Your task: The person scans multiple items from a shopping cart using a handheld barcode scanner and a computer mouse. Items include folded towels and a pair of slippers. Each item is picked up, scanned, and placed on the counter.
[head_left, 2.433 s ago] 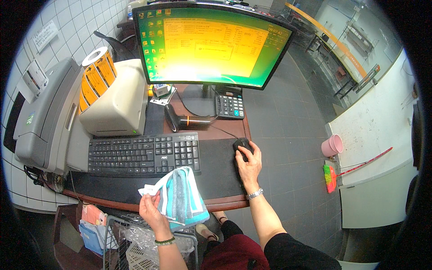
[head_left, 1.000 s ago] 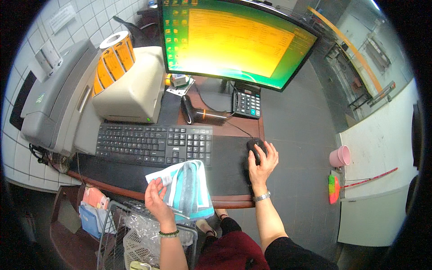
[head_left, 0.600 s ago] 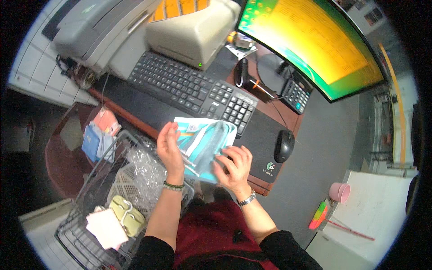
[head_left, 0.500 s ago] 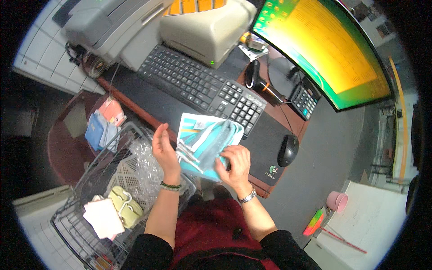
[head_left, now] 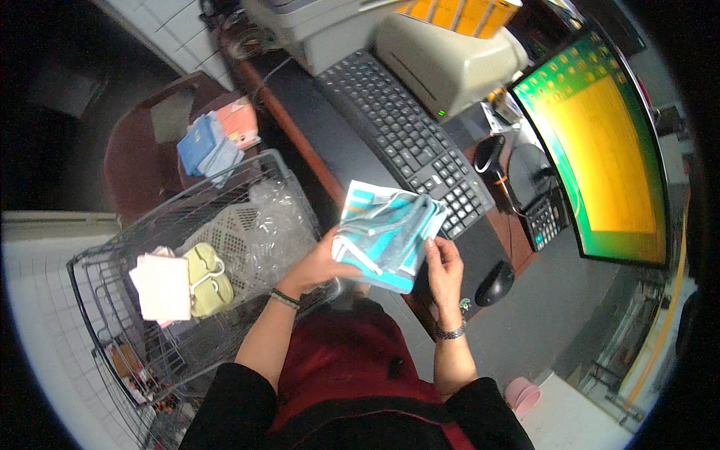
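In front of me, over the desk's near edge, is a flat teal, white and grey packet (head_left: 391, 232) with a shiny, creased surface. Its exact kind does not show. My left hand (head_left: 318, 262) grips its lower left side, thumb on top and the other fingers hidden underneath. At the lower right edge my right hand (head_left: 445, 271) pinches it between thumb and fingers. Just beyond the packet lies a black keyboard (head_left: 405, 124). A black mouse (head_left: 495, 283) rests to the right of my right hand.
A wire cart (head_left: 112, 255) at left holds clear plastic film (head_left: 281, 225), a green pouch-like item (head_left: 208, 281) and pale folded pieces (head_left: 163, 289). Folded blue cloth (head_left: 201, 142) lies on a brown chair (head_left: 139, 154). Beyond stand a printer (head_left: 450, 64), scanner (head_left: 499, 176), calculator (head_left: 546, 221) and monitor (head_left: 622, 157).
My left hand has gone from raised and open beside the packet to gripping its lower left side. The right hand has moved to its edge. The whole view has shifted and turned.
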The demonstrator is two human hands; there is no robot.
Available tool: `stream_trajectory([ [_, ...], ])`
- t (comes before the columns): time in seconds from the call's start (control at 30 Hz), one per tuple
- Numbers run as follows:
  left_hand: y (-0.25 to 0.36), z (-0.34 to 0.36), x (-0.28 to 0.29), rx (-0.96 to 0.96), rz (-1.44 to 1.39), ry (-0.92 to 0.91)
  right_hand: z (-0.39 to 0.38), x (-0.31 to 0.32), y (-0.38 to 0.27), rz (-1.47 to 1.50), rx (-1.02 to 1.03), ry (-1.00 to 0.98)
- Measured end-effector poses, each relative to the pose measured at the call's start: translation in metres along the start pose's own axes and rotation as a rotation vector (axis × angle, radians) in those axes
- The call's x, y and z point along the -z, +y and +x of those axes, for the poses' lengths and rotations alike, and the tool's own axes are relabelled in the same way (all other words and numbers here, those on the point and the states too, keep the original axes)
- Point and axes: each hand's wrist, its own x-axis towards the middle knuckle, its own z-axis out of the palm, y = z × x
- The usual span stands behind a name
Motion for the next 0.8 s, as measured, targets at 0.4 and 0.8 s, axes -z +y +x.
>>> stream_trajectory([
  [0.4,0.114,-0.149,0.096,0.118,-0.558,0.355,0.025,-0.096,-0.059,0.284,0.274,-0.138],
  [0.8,0.144,-0.075,0.403,-0.129,-0.117,0.83,0.03,-0.154,-0.028,-0.197,0.354,0.008],
])
